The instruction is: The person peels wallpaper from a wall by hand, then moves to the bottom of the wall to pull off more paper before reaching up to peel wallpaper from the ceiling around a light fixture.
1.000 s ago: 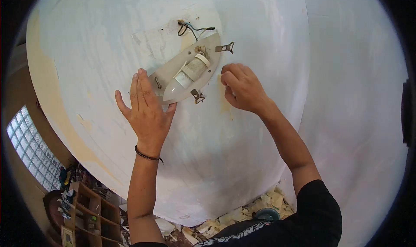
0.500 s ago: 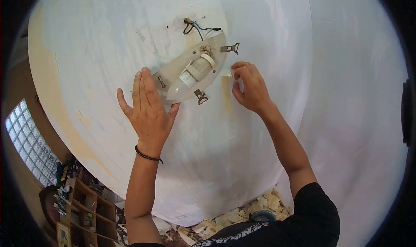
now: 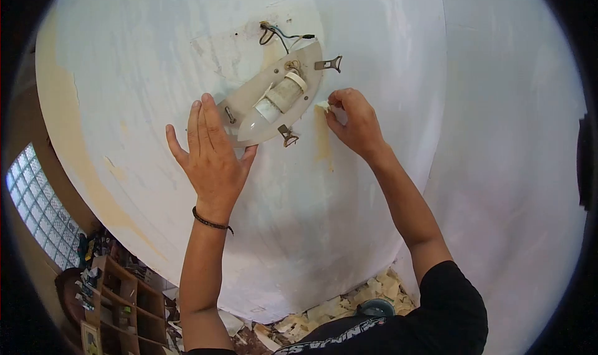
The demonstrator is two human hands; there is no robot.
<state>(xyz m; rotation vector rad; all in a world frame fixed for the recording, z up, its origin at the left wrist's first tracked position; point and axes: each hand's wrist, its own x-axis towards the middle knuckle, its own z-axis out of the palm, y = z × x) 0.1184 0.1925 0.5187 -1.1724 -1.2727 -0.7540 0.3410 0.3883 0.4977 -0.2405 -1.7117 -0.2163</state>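
A lamp base hangs tilted against the wall, with a white bulb and metal clips on it. Wires run from the wall near its top. My left hand lies with fingers spread at the lamp's lower left end, its thumb at the bottom edge. To the right of the lamp, my right hand pinches the loose edge of a peeling strip of wall covering. Below that edge runs a yellowish bare streak.
Wooden shelves stand at the lower left, near a glass-block window. Torn scraps and a dark round container lie on the floor below. A yellowish bare patch runs down the wall's left side.
My right hand has shifted slightly left and its thumb and fingers have closed at the peeling edge. My left hand stays at the lamp. The whole view has shifted a little.
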